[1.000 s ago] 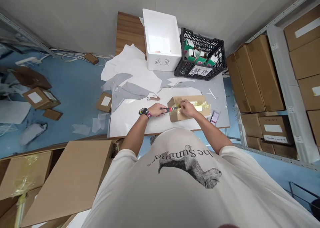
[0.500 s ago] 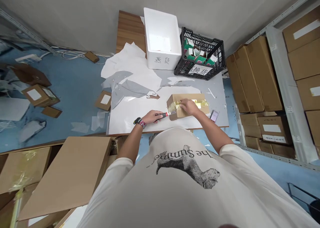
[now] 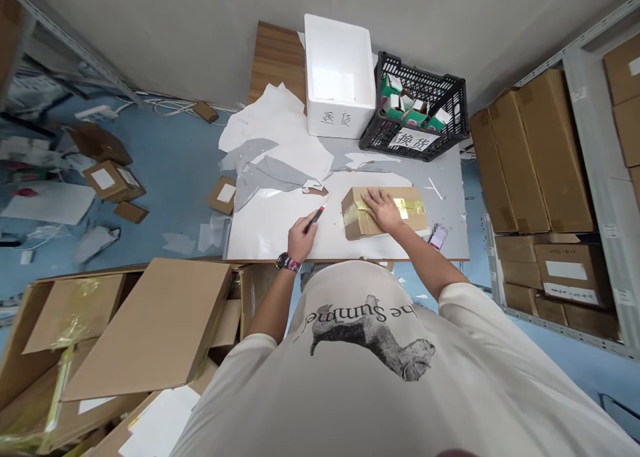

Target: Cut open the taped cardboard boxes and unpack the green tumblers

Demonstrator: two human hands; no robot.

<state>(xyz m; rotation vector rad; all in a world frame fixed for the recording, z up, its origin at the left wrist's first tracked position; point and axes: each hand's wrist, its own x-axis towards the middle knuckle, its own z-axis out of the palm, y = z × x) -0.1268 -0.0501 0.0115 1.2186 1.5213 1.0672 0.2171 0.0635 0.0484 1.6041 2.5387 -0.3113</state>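
Nearest me, on my left, a big carton (image 3: 150, 330) stands by the table (image 3: 454, 177) edge; swing wide on that side and I could bump it. My left hand (image 3: 303, 237) is curled around a knife (image 3: 316, 218), its tip pointing away from me. My right hand (image 3: 383, 211) lies palm down, fingers spread, on the taped box (image 3: 357, 227), which sits on the table to the right of the knife. If I brought the blade across with those fingers there, a slip on the glossy tape (image 3: 416, 208) could cut me; pressing too deep might nick the contents. The phone (image 3: 437, 239) lies just right of the box, so a shove that way could knock it. Farther off, a cardboard scrap (image 3: 315, 191) and crumpled sheeting (image 3: 280, 123) clutter the left, and behind, a white foam box (image 3: 335, 118) and black crate (image 3: 425, 151) of green packs (image 3: 393, 113) limit the room
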